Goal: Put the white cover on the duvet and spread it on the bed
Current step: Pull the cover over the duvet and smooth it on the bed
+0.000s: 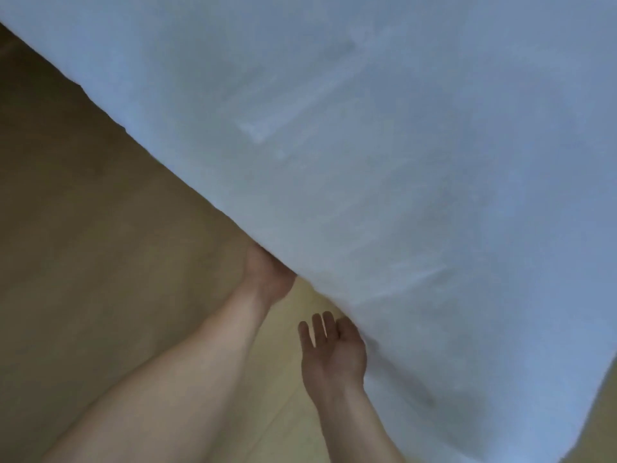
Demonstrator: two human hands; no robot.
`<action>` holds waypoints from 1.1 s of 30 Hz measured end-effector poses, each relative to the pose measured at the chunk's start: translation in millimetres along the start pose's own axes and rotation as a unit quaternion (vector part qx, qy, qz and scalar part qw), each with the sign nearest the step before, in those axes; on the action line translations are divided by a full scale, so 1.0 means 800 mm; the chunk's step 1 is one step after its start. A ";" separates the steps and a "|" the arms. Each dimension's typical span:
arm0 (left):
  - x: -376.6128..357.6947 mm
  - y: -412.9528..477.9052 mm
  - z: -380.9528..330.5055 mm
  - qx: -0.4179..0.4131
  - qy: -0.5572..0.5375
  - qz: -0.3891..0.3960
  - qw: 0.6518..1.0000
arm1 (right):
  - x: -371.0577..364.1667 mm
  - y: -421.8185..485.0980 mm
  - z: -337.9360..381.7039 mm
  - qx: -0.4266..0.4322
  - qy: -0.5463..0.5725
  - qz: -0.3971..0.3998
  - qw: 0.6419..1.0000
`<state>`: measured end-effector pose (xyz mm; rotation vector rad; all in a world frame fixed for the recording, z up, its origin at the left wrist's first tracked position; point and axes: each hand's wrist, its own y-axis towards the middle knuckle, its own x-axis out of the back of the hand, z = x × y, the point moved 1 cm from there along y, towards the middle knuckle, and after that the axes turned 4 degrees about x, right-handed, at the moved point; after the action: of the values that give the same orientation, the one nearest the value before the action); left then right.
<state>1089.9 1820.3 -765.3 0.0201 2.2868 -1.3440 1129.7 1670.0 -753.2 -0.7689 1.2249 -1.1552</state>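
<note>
While the cover (384, 145) is gripped by the left hand (267, 275), the spread right hand (334, 352) at 5 o'clock awaits a hold for spreading.

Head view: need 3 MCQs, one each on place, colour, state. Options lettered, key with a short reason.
1. Where is the left hand relative to the white cover?
A. At its lower edge, fingers hidden by the fabric
B. Flat on top of its middle
C. Down on the floor, apart from it

2. What colour is the floor?
A. Grey
B. Tan, wood-like
C. Dark blue

3. What state is the right hand in?
A. Clenched in a fist
B. Pinching a fold of fabric
C. Open, fingers spread, beside the cover's edge

Key: 1 A, its fingers vanish behind the cover's edge. 2 B, the floor shows tan with faint plank lines. 3 C, separate fingers are visible and grip nothing.
</note>
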 end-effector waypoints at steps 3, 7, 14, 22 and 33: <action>0.010 0.027 -0.024 -0.006 -0.035 0.015 0.999 | -0.027 0.010 -0.011 0.026 0.115 0.010 0.993; 0.017 0.045 -0.050 0.027 0.004 0.058 0.998 | -0.060 0.024 -0.023 0.090 0.230 0.034 0.968; 0.046 -0.003 -0.077 0.070 0.004 0.180 0.981 | -0.095 0.012 -0.045 0.156 0.371 0.096 0.910; 0.063 -0.027 -0.128 0.038 0.005 0.182 0.983 | -0.078 -0.067 -0.127 0.156 0.382 0.030 0.911; 0.163 -0.075 -0.164 -0.047 0.116 -0.025 0.992 | -0.062 -0.078 -0.196 0.156 0.346 -0.033 0.925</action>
<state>907.3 1868.2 -717.5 0.0935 2.5569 -1.3174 965.3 1719.9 -714.8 -0.1456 1.5340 -1.7080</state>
